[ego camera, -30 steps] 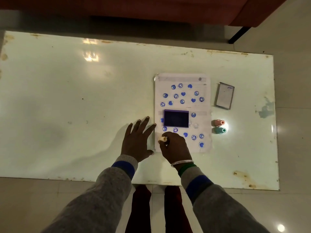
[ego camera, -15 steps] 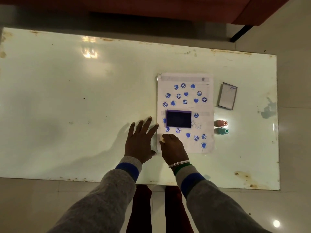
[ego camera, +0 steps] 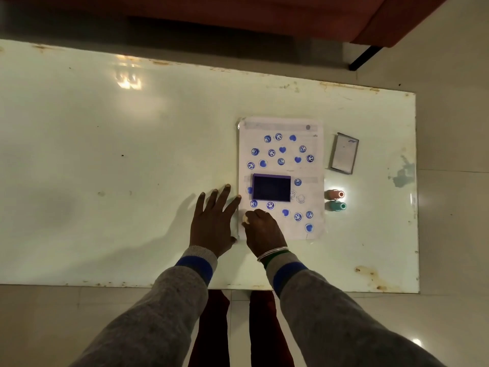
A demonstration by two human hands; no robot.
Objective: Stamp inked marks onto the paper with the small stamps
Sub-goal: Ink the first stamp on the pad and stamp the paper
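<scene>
A white paper (ego camera: 312, 170) lies on the table, covered with several blue smiley and heart marks. A dark blue ink pad (ego camera: 271, 187) sits on the paper's middle. My right hand (ego camera: 262, 231) is closed around a small cream stamp (ego camera: 245, 220) and holds it down at the paper's near left corner. My left hand (ego camera: 213, 221) rests flat with fingers spread on the table, its fingertips at the paper's left edge. A pink stamp (ego camera: 334, 194) and a teal stamp (ego camera: 336, 206) lie on their sides just right of the paper.
The ink pad's lid (ego camera: 344, 156) lies right of the paper, further back. The pale green table (ego camera: 105, 154) has worn, rust-stained edges. A red seat (ego camera: 264, 11) stands beyond the far edge. My legs show below the near edge.
My right hand tipped the cream stamp from a visible tilt down onto the paper's near left corner. My left hand stayed flat beside the paper.
</scene>
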